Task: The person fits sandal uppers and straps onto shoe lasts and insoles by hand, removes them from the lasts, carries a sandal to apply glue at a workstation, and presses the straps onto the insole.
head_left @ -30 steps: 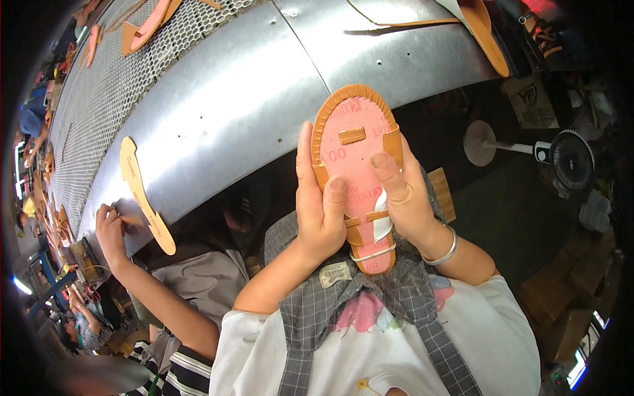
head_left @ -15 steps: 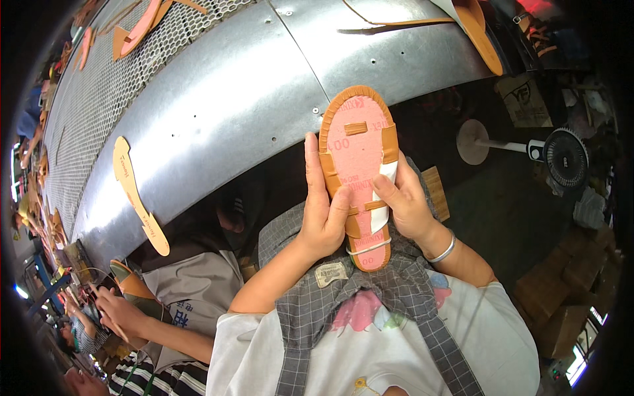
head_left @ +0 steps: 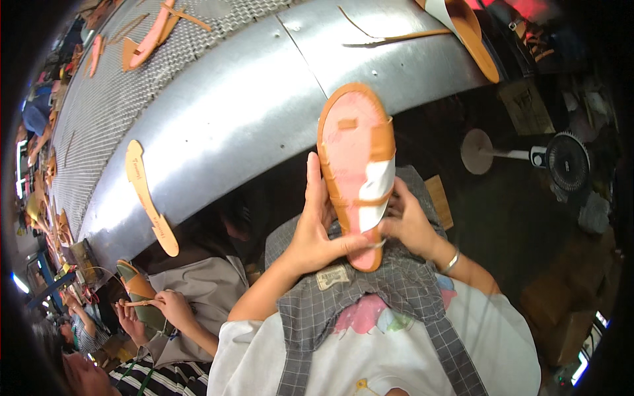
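Observation:
Sole side up, a half-made sandal stands over my lap, its rounded toe end pointing away from me. Its pink insole board is edged in tan leather, with tan strap ends and a white strip across the right side. My left hand is closed round the left side, thumb lying across the heel part. A thin pale band crosses the heel by that thumb. Against the right edge, my right hand has its fingers curled in; they are slightly blurred, and what they pinch cannot be made out.
A metal-edged bench curves ahead, with a tan insole piece at left and a sandal at the far right. A fan stands at right. At lower left, a co-worker's hands work on another sandal.
My left thumb has moved down to the heel. My right hand has slid down the edge, its thumb leaving the pink board and its fingers curling. The co-worker's hands have moved to their sandal.

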A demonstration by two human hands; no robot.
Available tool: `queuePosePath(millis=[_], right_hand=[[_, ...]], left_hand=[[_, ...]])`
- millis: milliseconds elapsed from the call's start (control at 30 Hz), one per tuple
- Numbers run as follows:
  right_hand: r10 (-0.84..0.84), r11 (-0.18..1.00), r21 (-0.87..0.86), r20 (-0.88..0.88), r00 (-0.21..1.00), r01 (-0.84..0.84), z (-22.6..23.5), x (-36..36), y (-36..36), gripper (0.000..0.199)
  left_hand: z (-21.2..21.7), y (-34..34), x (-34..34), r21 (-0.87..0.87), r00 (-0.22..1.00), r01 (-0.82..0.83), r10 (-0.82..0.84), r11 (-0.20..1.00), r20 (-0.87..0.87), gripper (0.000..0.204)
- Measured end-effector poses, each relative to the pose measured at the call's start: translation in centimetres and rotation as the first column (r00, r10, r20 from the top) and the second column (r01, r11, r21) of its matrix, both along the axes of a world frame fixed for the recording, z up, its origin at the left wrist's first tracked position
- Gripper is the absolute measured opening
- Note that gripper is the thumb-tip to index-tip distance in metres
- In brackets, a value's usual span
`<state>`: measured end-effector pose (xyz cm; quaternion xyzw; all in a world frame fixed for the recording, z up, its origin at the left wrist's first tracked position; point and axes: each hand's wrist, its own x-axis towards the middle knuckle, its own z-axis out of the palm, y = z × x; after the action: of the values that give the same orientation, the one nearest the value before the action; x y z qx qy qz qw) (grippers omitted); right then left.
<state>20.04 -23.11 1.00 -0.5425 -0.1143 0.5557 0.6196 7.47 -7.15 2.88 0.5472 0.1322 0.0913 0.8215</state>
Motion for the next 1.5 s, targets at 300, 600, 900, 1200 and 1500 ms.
queuePosePath(millis=[300, 600, 900, 1200, 1500], right_hand=[[0.288, 0.926, 0.166, 0.271, 0.918, -0.339, 6.0, -1.1, 1.0, 0.08], [0.51, 0.855, 0.153, -0.074, 0.857, -0.495, 7.9, 1.1, 1.3, 0.077], [0.105, 0.994, -0.112, 0.967, 0.231, 0.017, 12.1, 7.8, 5.7, 0.072], [-0.138, 0.989, 0.145, 0.952, 0.275, -0.005, 10.7, 10.8, 7.6, 0.058], [-0.113, 0.993, 0.117, 0.919, 0.377, 0.011, 9.9, 13.2, 7.3, 0.059]], left_hand=[[2.4, -1.3, -0.6, -0.193, 0.963, -0.252, 0.266, 0.948, 0.051, 0.081], [9.6, 20.3, -4.1, -0.369, 0.682, -0.446, 0.576, 0.816, 0.45, 0.064], [7.1, 43.2, -11.9, 0.299, 0.272, -0.91, 0.957, 0.289, -0.098, 0.054], [5.9, 35.3, 9.3, 0.69, 0.701, -0.581, 0.697, 0.431, 0.154, 0.04], [2.4, 29.9, 37.7, 0.975, 0.911, -0.203, 0.348, -0.091, 0.222, 0.044]])
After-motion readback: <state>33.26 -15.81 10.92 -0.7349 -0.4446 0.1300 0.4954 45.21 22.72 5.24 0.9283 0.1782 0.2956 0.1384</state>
